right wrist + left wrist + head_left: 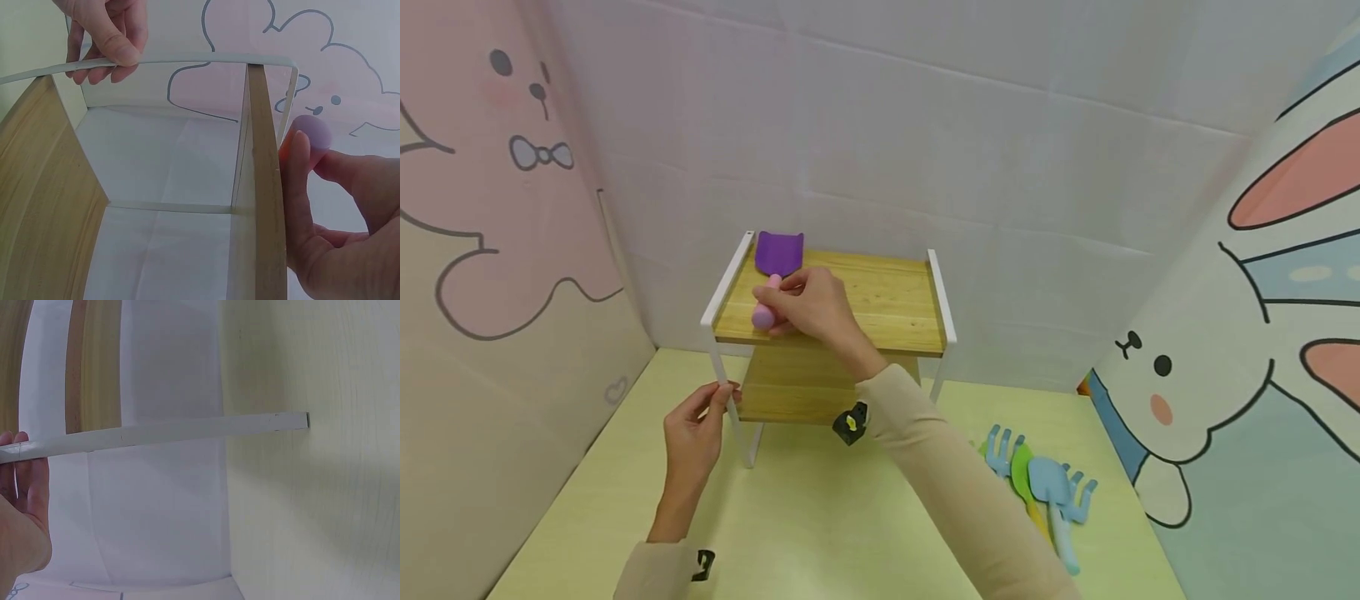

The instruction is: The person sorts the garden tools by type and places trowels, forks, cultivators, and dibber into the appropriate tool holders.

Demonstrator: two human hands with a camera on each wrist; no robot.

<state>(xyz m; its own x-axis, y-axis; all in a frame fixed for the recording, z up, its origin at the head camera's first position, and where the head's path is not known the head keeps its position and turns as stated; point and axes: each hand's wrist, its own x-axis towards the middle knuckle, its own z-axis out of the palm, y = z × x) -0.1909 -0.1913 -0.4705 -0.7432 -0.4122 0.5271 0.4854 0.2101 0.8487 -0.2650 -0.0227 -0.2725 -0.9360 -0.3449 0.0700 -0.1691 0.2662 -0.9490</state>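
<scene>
A toy shovel with a purple blade (779, 253) and a pink handle (765, 312) lies along the left side of the top board (880, 300) of a small two-tier shelf. My right hand (811, 304) pinches that handle between thumb and fingers; the right wrist view shows the handle's rounded end (312, 132) between them. Lower down, my left hand (695, 429) grips the shelf's white front-left leg (175, 428) with thumb and fingertips. In the right wrist view the left hand (112, 37) pinches the same white bar.
The lower wooden board (797, 383) sits under the top one. To the right on the pale table (827, 533) lies a pile of toy garden tools: blue forks (1000, 450), a light-blue shovel (1049, 482) and a green-and-yellow tool (1022, 471). Fabric walls (880, 150) stand behind and at both sides.
</scene>
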